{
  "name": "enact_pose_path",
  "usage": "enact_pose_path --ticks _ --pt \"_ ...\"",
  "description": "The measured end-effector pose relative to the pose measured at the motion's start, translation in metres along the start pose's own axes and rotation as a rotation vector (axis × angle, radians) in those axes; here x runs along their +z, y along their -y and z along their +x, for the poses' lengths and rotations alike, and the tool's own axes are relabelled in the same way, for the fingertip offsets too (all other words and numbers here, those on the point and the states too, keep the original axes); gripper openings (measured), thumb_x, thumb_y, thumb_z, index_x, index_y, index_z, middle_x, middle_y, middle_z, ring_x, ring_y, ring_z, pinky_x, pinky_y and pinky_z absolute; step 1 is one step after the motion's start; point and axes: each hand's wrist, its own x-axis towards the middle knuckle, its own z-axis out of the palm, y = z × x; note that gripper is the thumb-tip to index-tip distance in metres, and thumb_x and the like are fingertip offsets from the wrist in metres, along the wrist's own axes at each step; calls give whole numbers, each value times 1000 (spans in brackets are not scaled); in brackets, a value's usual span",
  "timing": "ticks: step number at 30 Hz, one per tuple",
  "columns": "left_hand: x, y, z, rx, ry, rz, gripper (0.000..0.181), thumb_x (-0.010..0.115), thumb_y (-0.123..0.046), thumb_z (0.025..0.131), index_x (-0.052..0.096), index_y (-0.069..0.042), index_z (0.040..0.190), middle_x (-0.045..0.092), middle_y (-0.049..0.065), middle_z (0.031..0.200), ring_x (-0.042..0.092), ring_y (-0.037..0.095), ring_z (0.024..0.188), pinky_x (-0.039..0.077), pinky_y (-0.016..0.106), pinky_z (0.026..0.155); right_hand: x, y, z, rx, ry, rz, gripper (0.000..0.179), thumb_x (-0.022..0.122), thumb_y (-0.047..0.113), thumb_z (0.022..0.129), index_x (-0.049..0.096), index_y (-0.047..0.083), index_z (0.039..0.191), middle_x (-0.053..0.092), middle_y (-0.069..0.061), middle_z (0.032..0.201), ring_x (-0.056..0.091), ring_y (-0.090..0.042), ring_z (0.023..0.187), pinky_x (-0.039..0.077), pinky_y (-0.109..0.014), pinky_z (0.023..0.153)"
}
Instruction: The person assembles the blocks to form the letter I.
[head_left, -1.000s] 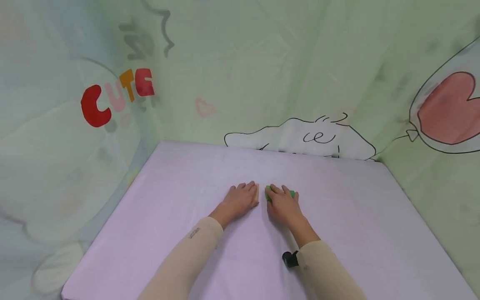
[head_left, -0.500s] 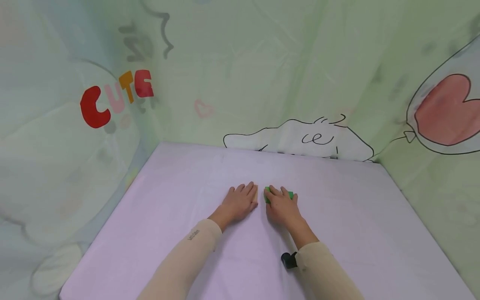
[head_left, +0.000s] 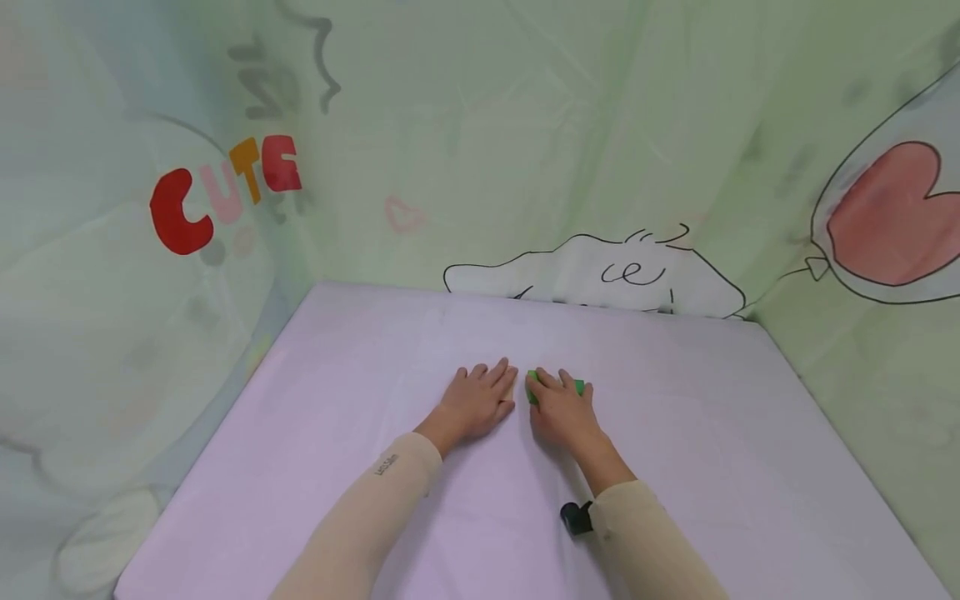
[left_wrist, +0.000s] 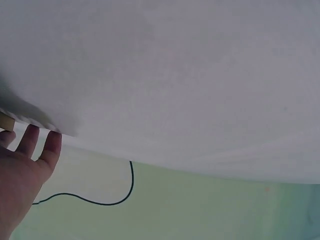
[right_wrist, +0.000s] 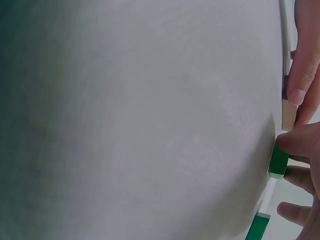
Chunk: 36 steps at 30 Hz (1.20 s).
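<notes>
My left hand [head_left: 476,402] lies over a small pale wooden block [head_left: 510,386] on the lilac cloth. In the right wrist view its thumb and a finger grip that block [right_wrist: 289,115]. My right hand [head_left: 562,408] holds a green block [head_left: 532,388], thumb and fingertips at its sides. A second green piece [head_left: 580,387] shows beyond the right fingers; whether the two green pieces join is hidden under the hand. A narrow gap separates the pale block from the green one. In the left wrist view the left hand [left_wrist: 22,172] has its outer fingertips on the cloth.
The lilac-covered table [head_left: 375,350] reaches back to a pale green printed curtain [head_left: 480,142], which also hangs along both sides. A black device [head_left: 576,518] juts from under the right sleeve [head_left: 645,533].
The left index finger has shifted slightly over the pale block's far end, so less of the block shows. The right hand stays on the green block; the head view drifts slightly.
</notes>
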Motion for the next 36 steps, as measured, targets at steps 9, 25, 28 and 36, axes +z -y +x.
enact_pose_path --ticks 9,25,28,36 --pt "3 3 2 10 -33 -47 63 32 -52 111 24 -24 166 27 -2 171 27 25 157 23 56 125 -1 0 1 -5 1 -10 50 59 21 102 54 11 151 44 -13 162 35 -50 149 25 -82 109" --pt "5 5 0 39 -37 -133 63 39 -51 110 29 -22 165 31 -1 170 32 25 155 25 57 124 -1 2 0 11 26 -7 49 57 20 105 52 12 152 42 -13 164 33 -51 150 25 -82 109" --pt "5 7 -1 63 -63 -125 61 42 -52 109 35 -24 163 36 -1 167 36 25 152 27 58 123 0 2 -1 11 28 0 49 57 19 104 52 12 153 41 -14 164 32 -51 150 24 -82 109" --pt "7 8 -7 105 -105 -160 60 47 -53 107 39 -27 161 38 -1 166 37 25 151 26 60 122 -1 -1 -2 3 8 -4 47 54 19 105 53 12 152 42 -12 163 32 -52 150 25 -83 109"
